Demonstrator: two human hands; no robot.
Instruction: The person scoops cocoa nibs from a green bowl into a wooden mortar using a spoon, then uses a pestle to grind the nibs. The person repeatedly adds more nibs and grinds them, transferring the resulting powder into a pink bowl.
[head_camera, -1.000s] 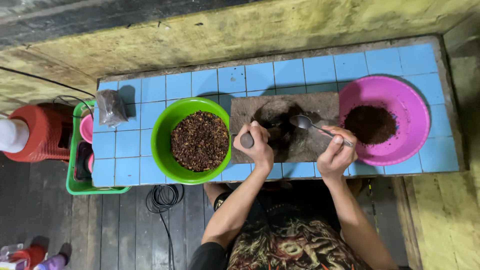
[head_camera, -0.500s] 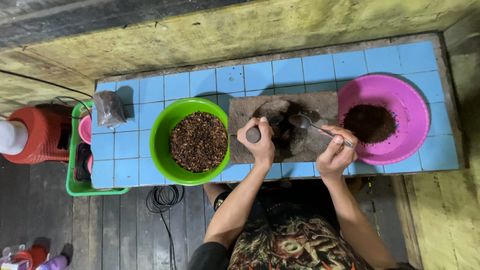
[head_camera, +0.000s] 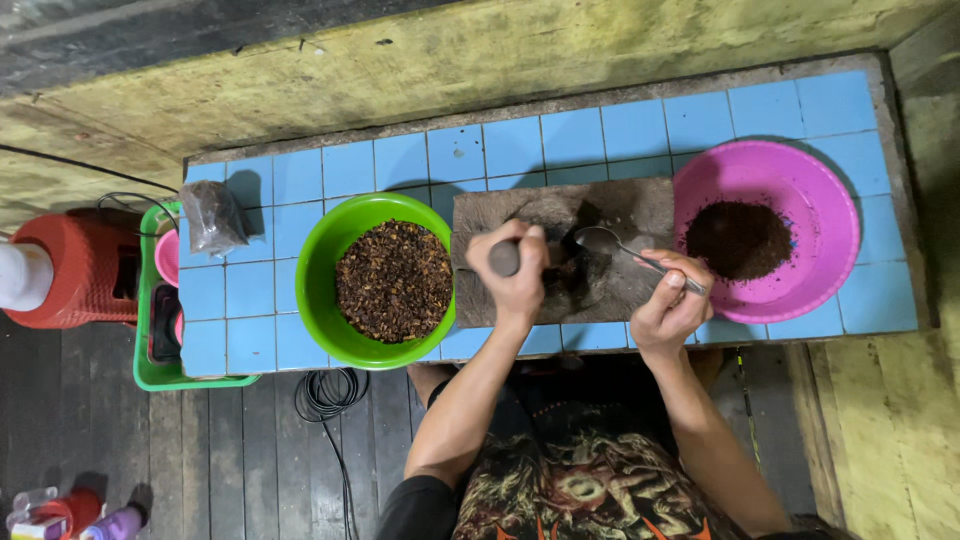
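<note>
My left hand (head_camera: 518, 270) grips a grey stone pestle (head_camera: 503, 259) and presses it onto a dark rectangular stone grinding slab (head_camera: 640, 205) on the blue-tiled counter. My right hand (head_camera: 668, 305) holds a metal spoon (head_camera: 598, 238) whose bowl rests over the dark ground matter in the middle of the slab. Left of the slab stands a green bowl (head_camera: 318, 262) filled with brown roasted bits. Right of the slab sits a pink bowl (head_camera: 820, 215) holding a heap of dark ground powder.
A knotted plastic bag (head_camera: 212, 215) of dark stuff lies at the counter's left end. A green crate (head_camera: 150, 370) and a red stool (head_camera: 80, 270) stand left of the counter. A black cable (head_camera: 325, 395) is coiled on the plank floor below.
My left hand has pushed the pestle further onto the slab, toward the wall. The spoon in my right hand has shifted slightly over the ground matter.
</note>
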